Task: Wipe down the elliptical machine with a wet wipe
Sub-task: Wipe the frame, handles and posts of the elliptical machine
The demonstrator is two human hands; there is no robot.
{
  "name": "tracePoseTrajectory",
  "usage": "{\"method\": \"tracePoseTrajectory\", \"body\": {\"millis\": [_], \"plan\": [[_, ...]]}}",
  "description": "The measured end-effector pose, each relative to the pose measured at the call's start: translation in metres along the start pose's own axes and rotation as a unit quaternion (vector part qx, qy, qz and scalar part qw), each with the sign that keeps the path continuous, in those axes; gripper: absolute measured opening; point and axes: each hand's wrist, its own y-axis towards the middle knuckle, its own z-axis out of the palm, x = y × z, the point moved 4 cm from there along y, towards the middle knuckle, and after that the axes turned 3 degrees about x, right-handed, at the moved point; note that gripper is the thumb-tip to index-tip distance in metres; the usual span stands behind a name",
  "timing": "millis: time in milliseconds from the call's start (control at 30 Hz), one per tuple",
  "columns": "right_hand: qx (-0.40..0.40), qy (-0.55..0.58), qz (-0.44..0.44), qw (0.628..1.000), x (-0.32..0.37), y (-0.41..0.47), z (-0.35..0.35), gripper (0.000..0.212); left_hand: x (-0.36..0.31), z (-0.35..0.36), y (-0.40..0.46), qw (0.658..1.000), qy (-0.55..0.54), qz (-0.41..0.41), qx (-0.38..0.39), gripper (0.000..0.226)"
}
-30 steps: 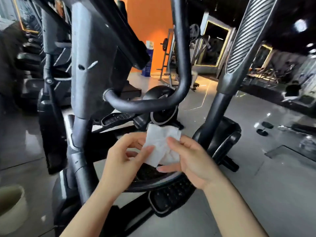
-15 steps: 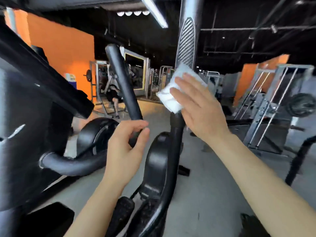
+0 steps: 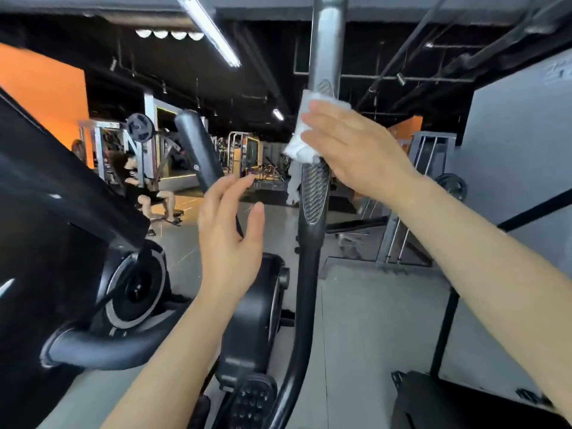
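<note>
— Which step are we on?
— Wiping. My right hand (image 3: 356, 150) presses the wet wipe (image 3: 301, 136) flat, fingers straight, against the elliptical's moving handlebar (image 3: 314, 193). My left hand (image 3: 229, 230) hangs relaxed, holding nothing.
— Next?
— I'd drag the wipe along the ribbed grip, keeping pressure.

Dim gym; motion blur (edges warped)

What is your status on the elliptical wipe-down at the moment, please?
Right hand flat, pressing wet wipe on upright handlebar. Left hand open, empty, by shorter black handle. Nothing blocking the bar.
</note>
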Motion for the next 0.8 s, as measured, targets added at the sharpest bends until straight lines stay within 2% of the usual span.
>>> {"method": "tracePoseTrajectory", "body": {"millis": [100, 167, 333, 433, 500, 667, 800], "plan": [[-0.015, -0.020, 0.038, 0.999, -0.028, 0.032, -0.010, 0.023, 0.004, 0.005, 0.027, 0.999, 0.018, -0.008, -0.042, 0.049], [-0.003, 0.006, 0.042, 0.999, -0.017, 0.030, -0.006, 0.024, 0.010, 0.011, 0.035, 0.999, 0.024, 0.002, -0.040, 0.059], [0.132, 0.040, -0.067, 0.988, 0.032, -0.007, 0.014, 0.020, 0.021, 0.016, 0.036, 0.998, 0.045, 0.036, -0.030, 0.062], [0.191, 0.035, -0.119, 0.974, 0.021, 0.006, 0.010, 0.015, 0.017, 0.004, 0.053, 0.984, 0.146, 0.077, -0.058, 0.056], [0.191, 0.006, -0.124, 0.974, -0.002, 0.033, 0.001, 0.018, 0.012, -0.005, 0.078, 0.965, 0.224, 0.110, -0.080, 0.053], [0.143, -0.127, 0.007, 0.981, -0.082, 0.112, -0.030, 0.013, 0.010, -0.012, 0.145, 0.928, 0.333, 0.147, -0.084, 0.047], [0.119, -0.117, 0.094, 0.981, -0.091, 0.120, -0.021, 0.015, 0.015, -0.004, 0.152, 0.904, 0.373, 0.190, -0.090, 0.045]]}}
